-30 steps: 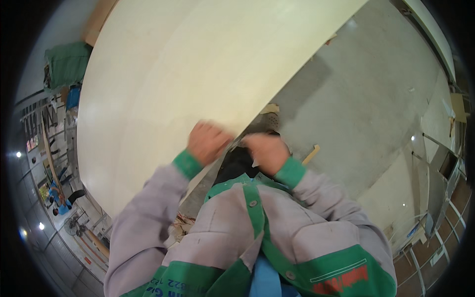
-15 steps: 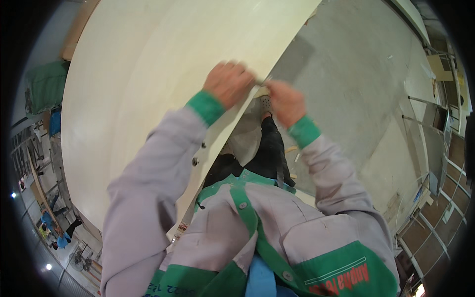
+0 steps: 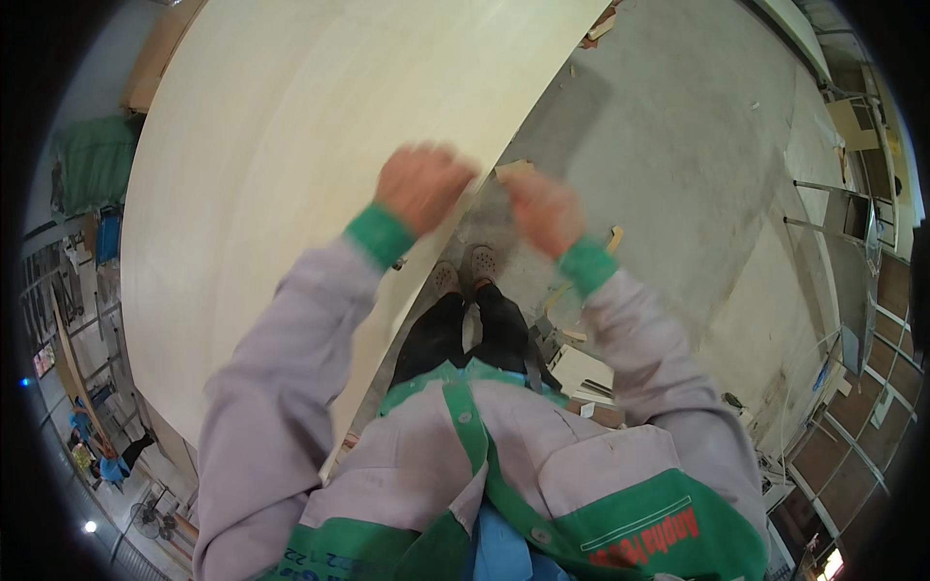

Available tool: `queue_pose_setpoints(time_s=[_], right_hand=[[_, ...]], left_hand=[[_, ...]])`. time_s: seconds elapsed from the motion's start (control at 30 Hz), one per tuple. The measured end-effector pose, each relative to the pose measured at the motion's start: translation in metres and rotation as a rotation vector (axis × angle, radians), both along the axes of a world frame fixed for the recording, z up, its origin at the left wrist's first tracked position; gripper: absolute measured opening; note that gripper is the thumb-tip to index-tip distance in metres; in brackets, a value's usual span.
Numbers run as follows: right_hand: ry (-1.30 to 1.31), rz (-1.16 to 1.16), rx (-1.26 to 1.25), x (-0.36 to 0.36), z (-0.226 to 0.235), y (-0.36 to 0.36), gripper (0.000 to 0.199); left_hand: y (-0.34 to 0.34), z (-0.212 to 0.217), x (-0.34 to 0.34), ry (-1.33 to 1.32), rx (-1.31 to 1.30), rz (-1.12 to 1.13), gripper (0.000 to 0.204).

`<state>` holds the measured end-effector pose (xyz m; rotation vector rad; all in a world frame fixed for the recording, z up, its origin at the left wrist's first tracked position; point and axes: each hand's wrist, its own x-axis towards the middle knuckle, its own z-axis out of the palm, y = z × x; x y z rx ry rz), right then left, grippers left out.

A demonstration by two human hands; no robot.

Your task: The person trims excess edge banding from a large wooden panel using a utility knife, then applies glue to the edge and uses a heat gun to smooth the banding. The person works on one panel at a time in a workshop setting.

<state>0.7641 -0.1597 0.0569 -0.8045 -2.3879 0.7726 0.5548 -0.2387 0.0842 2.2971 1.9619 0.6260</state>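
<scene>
A large pale plywood sheet [image 3: 291,165] stands on its edge to my left and fills the upper left of the view. My left hand [image 3: 421,184] is curled over its right edge at chest height. My right hand [image 3: 544,211] is blurred, just right of that edge and a little apart from the left hand. Whether it touches the sheet I cannot tell. Both sleeves are grey with green cuffs. My shoes [image 3: 463,271] stand on the concrete floor directly below the hands.
Wood offcuts [image 3: 581,339] lie on the grey concrete floor [image 3: 678,174] near my feet. Metal frames [image 3: 843,252] line the right side. A green covered object [image 3: 92,160] and tool racks are at the left. A person in blue [image 3: 107,465] is far below left.
Both hands were close together on the sheet's edge and have risen. Now they are spread apart, the right hand having come away to the right. My feet have come into view.
</scene>
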Motion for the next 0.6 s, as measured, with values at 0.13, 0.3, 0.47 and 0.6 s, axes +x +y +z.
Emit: queue_pose_setpoints(time_s=[0.13,0.3,0.47,0.6], right_hand=[[-0.158,-0.194,0.156,-0.001,-0.006,0.148,0.021],[-0.205,-0.245,0.095,0.000,-0.027,0.116,0.016],[-0.118,-0.124,0.054,-0.002,-0.024,-0.022,0.011],[-0.003,-0.024,0.027,-0.009,-0.016,-0.171,0.015]], left_hand=[[0.158,-0.008,0.018,0.142,0.021,0.093,0.017],[0.136,-0.010,0.022,0.236,-0.049,0.021,0.014],[0.003,-0.012,-0.001,0.168,-0.034,-0.117,0.010],[-0.158,-0.008,-0.005,0.083,-0.038,-0.059,0.002]])
